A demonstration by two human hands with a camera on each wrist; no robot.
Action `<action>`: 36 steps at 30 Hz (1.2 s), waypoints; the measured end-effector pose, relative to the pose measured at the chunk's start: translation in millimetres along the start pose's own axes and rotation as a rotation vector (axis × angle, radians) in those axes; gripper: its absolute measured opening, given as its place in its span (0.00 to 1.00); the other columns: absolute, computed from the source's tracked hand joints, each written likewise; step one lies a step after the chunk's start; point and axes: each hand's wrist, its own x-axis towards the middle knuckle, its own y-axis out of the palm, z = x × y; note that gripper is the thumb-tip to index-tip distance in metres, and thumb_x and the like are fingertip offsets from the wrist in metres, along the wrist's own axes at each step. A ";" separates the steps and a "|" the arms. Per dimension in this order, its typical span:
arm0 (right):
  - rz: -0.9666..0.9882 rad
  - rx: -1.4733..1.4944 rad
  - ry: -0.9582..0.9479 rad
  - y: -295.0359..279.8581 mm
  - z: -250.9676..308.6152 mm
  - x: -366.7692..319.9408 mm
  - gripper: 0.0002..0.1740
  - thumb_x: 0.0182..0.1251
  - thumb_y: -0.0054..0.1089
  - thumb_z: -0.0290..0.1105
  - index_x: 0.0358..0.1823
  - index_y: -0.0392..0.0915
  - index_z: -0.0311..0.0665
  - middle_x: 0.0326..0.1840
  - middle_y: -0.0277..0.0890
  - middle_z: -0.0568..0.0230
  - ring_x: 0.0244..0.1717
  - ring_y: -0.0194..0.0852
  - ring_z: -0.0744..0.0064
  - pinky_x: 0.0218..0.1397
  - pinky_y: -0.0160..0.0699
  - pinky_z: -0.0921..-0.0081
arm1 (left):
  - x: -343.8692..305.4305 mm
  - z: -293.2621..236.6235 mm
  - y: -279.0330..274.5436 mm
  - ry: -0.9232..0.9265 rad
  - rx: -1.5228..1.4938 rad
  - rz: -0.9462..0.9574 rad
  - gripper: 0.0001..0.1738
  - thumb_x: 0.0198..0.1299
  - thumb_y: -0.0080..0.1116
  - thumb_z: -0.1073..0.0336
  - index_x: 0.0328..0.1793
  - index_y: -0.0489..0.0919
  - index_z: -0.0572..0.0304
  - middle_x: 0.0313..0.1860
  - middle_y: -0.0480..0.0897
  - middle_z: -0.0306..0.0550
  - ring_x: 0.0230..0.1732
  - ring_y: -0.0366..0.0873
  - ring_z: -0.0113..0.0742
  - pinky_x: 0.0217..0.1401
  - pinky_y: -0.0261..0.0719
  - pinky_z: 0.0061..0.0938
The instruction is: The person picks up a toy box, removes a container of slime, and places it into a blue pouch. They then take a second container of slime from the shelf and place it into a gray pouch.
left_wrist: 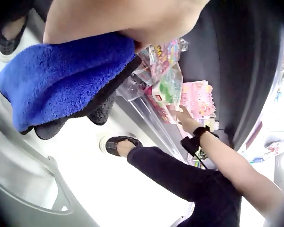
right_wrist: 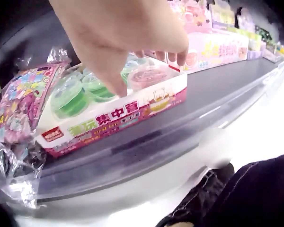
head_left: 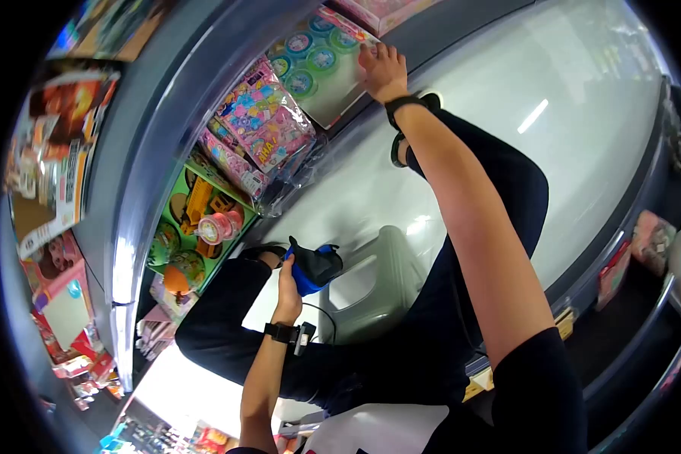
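My left hand point(head_left: 287, 293) grips a plush cloth point(left_wrist: 61, 80), blue on one side and dark grey on the other, hanging in folds above the floor by the shelf. Over the right end of a display box point(right_wrist: 97, 127) of lidded tubs on the shelf is my right hand point(head_left: 386, 72). Its fingers are spread, with the thumb beside a green tub point(right_wrist: 98, 87) and the fingertips at the far side of a pink tub point(right_wrist: 149, 78). The palm hides part of the box in the right wrist view.
Beside the box lies a pink bagged toy pack point(right_wrist: 31, 101) in crinkled plastic. A green tray point(head_left: 175, 219) of toys stands further left on the shelf. Between my legs is a grey-green plastic stool point(head_left: 386, 287) on the white floor point(head_left: 499, 129). Another pink box point(right_wrist: 217, 52) stands beyond the tubs.
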 end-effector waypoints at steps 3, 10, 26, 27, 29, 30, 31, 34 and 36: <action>0.110 -0.056 0.063 8.0 5.8 13.2 0.25 0.58 0.57 0.33 0.60 0.72 0.56 0.61 0.66 0.54 0.60 0.65 0.49 0.58 0.68 0.54 | 10.0 -2.0 -4.6 0.009 0.058 -0.056 0.27 0.68 0.50 0.47 0.62 0.75 0.61 0.58 0.79 0.43 0.59 0.76 0.36 0.66 0.68 0.29; 0.069 -0.231 -0.043 -4.0 27.6 2.9 0.20 0.66 0.49 0.35 0.59 0.74 0.57 0.68 0.63 0.52 0.65 0.61 0.44 0.64 0.64 0.50 | -15.7 -26.3 37.8 0.147 0.061 0.026 0.20 0.66 0.55 0.53 0.56 0.77 0.60 0.51 0.81 0.41 0.52 0.78 0.32 0.59 0.72 0.26; -0.060 -0.160 -0.101 47.2 9.5 -12.0 0.21 0.66 0.51 0.38 0.60 0.72 0.47 0.68 0.63 0.58 0.66 0.60 0.52 0.64 0.59 0.43 | -88.1 29.3 3.2 0.913 0.831 -0.458 0.21 0.49 0.50 0.78 0.53 0.74 0.67 0.40 0.79 0.65 0.43 0.76 0.63 0.50 0.74 0.47; 0.037 -0.174 -0.093 52.0 -9.2 -63.0 0.23 0.66 0.52 0.39 0.62 0.70 0.46 0.67 0.64 0.58 0.65 0.60 0.52 0.65 0.58 0.44 | -115.8 56.7 8.4 0.803 0.870 -0.381 0.20 0.48 0.48 0.80 0.51 0.75 0.67 0.38 0.79 0.65 0.42 0.76 0.64 0.47 0.74 0.46; 0.087 -0.002 0.091 45.4 13.8 -22.3 0.28 0.62 0.57 0.40 0.64 0.66 0.42 0.62 0.67 0.56 0.64 0.61 0.54 0.67 0.58 0.47 | -93.6 15.7 24.9 0.862 0.914 -0.267 0.18 0.47 0.45 0.84 0.45 0.77 0.67 0.35 0.78 0.65 0.38 0.75 0.65 0.42 0.74 0.44; -0.001 0.035 0.107 -1.0 28.7 -4.1 0.31 0.57 0.61 0.42 0.63 0.66 0.42 0.59 0.69 0.55 0.61 0.62 0.53 0.65 0.57 0.48 | -86.1 12.1 28.4 1.167 0.904 -0.280 0.21 0.44 0.46 0.85 0.45 0.78 0.66 0.38 0.79 0.65 0.42 0.77 0.65 0.47 0.76 0.43; -0.048 0.070 0.109 -47.4 42.0 -38.7 0.35 0.52 0.65 0.44 0.61 0.67 0.42 0.55 0.71 0.53 0.58 0.63 0.52 0.64 0.57 0.49 | -92.8 4.5 33.3 1.169 0.944 -0.229 0.24 0.41 0.46 0.87 0.47 0.79 0.65 0.41 0.81 0.62 0.45 0.78 0.64 0.51 0.76 0.43; 0.080 0.318 0.323 -85.4 59.9 -57.8 0.41 0.43 0.72 0.46 0.60 0.66 0.41 0.51 0.74 0.52 0.57 0.65 0.50 0.63 0.54 0.48 | -107.0 -13.3 36.7 1.305 0.898 -0.158 0.22 0.42 0.45 0.86 0.44 0.80 0.65 0.41 0.82 0.58 0.45 0.80 0.58 0.51 0.78 0.43; 0.109 0.406 0.203 -117.3 68.9 -67.0 0.42 0.43 0.74 0.45 0.60 0.65 0.39 0.51 0.75 0.51 0.57 0.67 0.48 0.60 0.60 0.49 | -105.3 -21.9 28.4 1.355 0.844 -0.206 0.16 0.47 0.48 0.83 0.41 0.79 0.66 0.39 0.82 0.59 0.44 0.80 0.58 0.49 0.78 0.43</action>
